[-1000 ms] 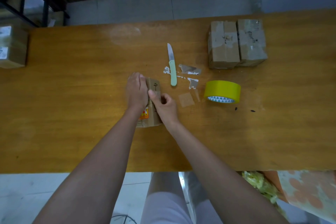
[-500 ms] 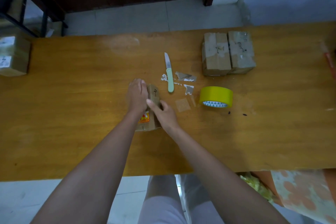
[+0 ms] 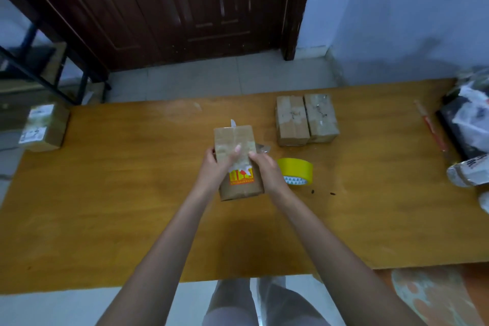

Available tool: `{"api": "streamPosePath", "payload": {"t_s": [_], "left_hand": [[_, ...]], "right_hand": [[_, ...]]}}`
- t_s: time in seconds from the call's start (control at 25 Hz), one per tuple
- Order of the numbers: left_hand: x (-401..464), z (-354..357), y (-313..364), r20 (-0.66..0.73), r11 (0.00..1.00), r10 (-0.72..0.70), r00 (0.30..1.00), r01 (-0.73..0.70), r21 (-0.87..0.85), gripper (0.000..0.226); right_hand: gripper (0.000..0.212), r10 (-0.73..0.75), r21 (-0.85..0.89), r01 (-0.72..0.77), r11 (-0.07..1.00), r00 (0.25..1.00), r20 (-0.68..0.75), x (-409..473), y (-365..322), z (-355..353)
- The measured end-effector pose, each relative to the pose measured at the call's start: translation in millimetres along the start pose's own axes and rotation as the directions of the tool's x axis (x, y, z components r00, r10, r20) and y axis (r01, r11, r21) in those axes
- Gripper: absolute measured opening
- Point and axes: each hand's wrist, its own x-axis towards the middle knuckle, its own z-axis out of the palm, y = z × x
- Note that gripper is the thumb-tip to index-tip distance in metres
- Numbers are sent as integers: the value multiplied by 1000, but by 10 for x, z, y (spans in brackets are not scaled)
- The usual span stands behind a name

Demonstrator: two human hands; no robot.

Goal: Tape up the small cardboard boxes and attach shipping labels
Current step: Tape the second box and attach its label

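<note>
Now small box (image 3: pixel 234 145) between hands (image 3: pixel 239 167)

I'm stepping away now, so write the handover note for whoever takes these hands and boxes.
Left hand and right hand both grip the small box, lifted and tilted over the table; the left thumb lies across its taped face.
Yellow tape roll sits just right of it. Knife tip pokes out behind the box.
Done: two taped boxes stand side by side at the far edge.
Left: check this box's tape, then its shipping label. Whether any box is labelled cannot be told.
</note>
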Motion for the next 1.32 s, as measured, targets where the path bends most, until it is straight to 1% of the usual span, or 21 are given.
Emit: {"api": "streamPosePath", "payload": {"t_s": [0.04, 0.12, 0.2, 0.24, 0.36, 0.48, 0.56, 0.64, 0.68, 0.76, 0.8, 0.88, 0.96, 1.04, 1.12, 1.16, 1.24, 1.32], "left_hand": [[-89, 72, 32, -16, 999, 38, 999, -38, -6, 43], [-187, 177, 114, -62, 985, 159, 985, -155, 72, 35], [-239, 237, 139, -84, 971, 233, 969, -227, 79, 30], [-258, 257, 134, -102, 968, 247, 964, -241, 62, 29], [-301, 305, 101, -130, 963, 269, 954, -264, 55, 28], [-308, 286, 109, -133, 953, 287, 949, -270, 136, 28], [-312, 253, 153, -120, 951, 287, 950, -268, 156, 38], [-292, 202, 207, -108, 952, 289, 951, -274, 138, 54], [-271, 172, 237, -104, 948, 301, 948, -287, 134, 57], [-238, 128, 289, -99, 940, 331, 938, -318, 124, 53], [-234, 108, 311, -100, 942, 326, 940, -314, 115, 50], [-234, 73, 336, -95, 951, 300, 949, -290, 105, 47], [-203, 40, 327, -88, 951, 295, 951, -284, 124, 42], [-191, -6, 343, -77, 938, 323, 943, -308, 161, 41], [-210, -29, 374, -78, 931, 340, 937, -323, 167, 46], [-217, -31, 389, -79, 928, 350, 934, -334, 164, 48], [-218, -31, 435, -75, 918, 371, 926, -353, 181, 52], [-183, -60, 476, -62, 934, 333, 941, -319, 162, 51]], "right_hand": [[31, -29, -30, 29, 999, 1000, -4, -74, -89, 3], [44, -108, -192, 95, 977, 992, -59, -199, -231, 3], [49, -173, -401, 118, 909, 979, -104, -269, -346, -39], [51, -188, -472, 116, 874, 976, -110, -284, -396, -68], [49, -228, -562, 133, 817, 968, -102, -335, -519, -128], [49, -306, -651, 165, 741, 946, -108, -391, -534, -103], [50, -320, -664, 159, 731, 939, -127, -423, -530, -73], [51, -296, -629, 147, 764, 945, -139, -431, -528, -49], [52, -280, -595, 144, 791, 949, -143, -431, -542, -34], [57, -245, -544, 134, 828, 960, -136, -408, -611, -1], [62, -234, -551, 129, 824, 964, -124, -392, -659, 16], [71, -233, -595, 115, 795, 964, -125, -360, -727, 52], [67, -256, -643, 104, 759, 955, -147, -334, -753, 92], [61, -335, -732, 117, 671, 929, -158, -336, -752, 160], [57, -424, -813, 118, 570, 890, -168, -342, -761, 228], [55, -456, -828, 118, 548, 872, -177, -334, -774, 245], [53, -478, -824, 123, 553, 857, -192, -329, -780, 261], [56, -427, -786, 121, 606, 883, -194, -324, -781, 268]]}}
